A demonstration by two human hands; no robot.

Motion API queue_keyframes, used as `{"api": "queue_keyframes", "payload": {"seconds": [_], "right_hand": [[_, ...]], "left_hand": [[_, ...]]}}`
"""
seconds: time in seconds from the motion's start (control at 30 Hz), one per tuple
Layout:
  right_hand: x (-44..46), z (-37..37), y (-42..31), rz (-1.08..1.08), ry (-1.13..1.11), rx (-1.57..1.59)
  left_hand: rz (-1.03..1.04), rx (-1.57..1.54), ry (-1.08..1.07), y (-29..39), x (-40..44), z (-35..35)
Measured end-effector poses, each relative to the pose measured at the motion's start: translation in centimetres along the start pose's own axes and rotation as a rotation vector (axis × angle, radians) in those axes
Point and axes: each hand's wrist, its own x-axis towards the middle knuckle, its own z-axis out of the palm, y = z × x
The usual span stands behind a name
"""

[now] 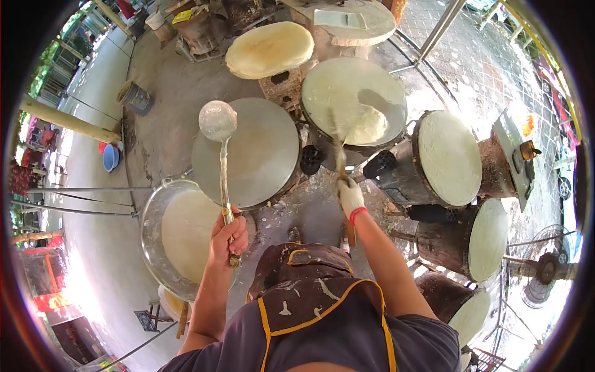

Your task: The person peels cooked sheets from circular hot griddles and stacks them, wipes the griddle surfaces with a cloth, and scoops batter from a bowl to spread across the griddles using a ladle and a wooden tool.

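Observation:
My left hand (230, 235) is wrapped around the handle of a ladle (218, 121), its batter-coated bowl raised over a flat round griddle (248, 149) whose grey surface has a thin film. My right hand (351, 194), in a white glove with a red band at the wrist, grips a long wooden-handled tool (341, 160). The tool's blurred head reaches over a second round griddle (328, 80), beside a thick pale patch of batter (367, 126). A large metal basin (149, 217) of pale batter (192, 229) stands near my left forearm.
More batter-covered griddles (449, 158) on drum stoves curve down the right side. A stack of flat pancakes (269, 49) lies beyond the griddles. A fan (545, 270) stands at right, a bucket (135, 98) and blue basin (111, 158) at left. Metal poles (440, 31) edge the area.

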Motion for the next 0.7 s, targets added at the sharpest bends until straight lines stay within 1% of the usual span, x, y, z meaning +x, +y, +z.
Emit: {"api": "queue_keyframes", "payload": {"seconds": [0.03, 0.1, 0.17, 0.2, 0.3, 0.33, 0.43, 0.47, 0.5, 0.57, 0.6, 0.63, 0.67, 0.7], "right_hand": [[-0.9, -2.5, -1.4, 0.077, 0.052, 0.085], [1.0, -6.2, -2.0, 0.071, 0.114, 0.094], [3.2, -9.4, -4.0, 0.007, 0.128, -0.105], [3.2, -10.5, -5.8, -0.023, 0.082, -0.120], [2.8, -13.7, -2.4, -0.359, -0.089, -0.543], [4.0, -14.8, 0.0, -0.165, -0.162, -0.411], [7.1, -18.4, -4.0, -0.314, 0.005, -0.482], [8.7, -18.9, -5.6, -0.298, 0.002, -0.511], [9.2, -19.1, -7.8, -0.250, 0.005, -0.476], [9.2, -18.9, -7.8, -0.385, 0.002, -0.485], [6.0, -19.3, -9.6, -0.296, -0.144, -0.478], [7.6, -18.5, -4.5, -0.396, -0.295, -0.487], [5.3, -18.8, -4.3, -0.494, -0.351, -0.552], [3.2, -19.3, -4.3, -0.411, -0.361, -0.613]], "left_hand": [[-0.004, -0.002, -0.019, -0.8, 0.4, 0.6], [-0.017, -0.008, -0.034, -2.3, 0.8, 2.5], [-0.033, -0.015, -0.036, -3.9, 1.3, 5.1], [-0.041, -0.032, -0.049, -4.7, 1.7, 6.4], [-0.060, -0.062, -0.067, -7.1, 2.8, 10.1], [-0.061, -0.061, -0.062, -8.0, 3.0, 11.2], [-0.062, -0.068, -0.082, -10.1, 4.1, 14.1], [-0.068, -0.069, -0.080, -10.7, 4.5, 14.9], [-0.074, -0.070, -0.079, -11.2, 4.8, 15.5], [-0.074, -0.052, -0.073, -11.7, 5.1, 16.4], [-0.071, -0.044, -0.075, -11.8, 5.5, 16.8], [-0.073, -0.038, -0.071, -11.9, 5.9, 17.0], [-0.074, -0.033, -0.067, -12.0, 6.1, 17.0], [-0.077, -0.028, -0.063, -12.0, 6.4, 17.0]]}}
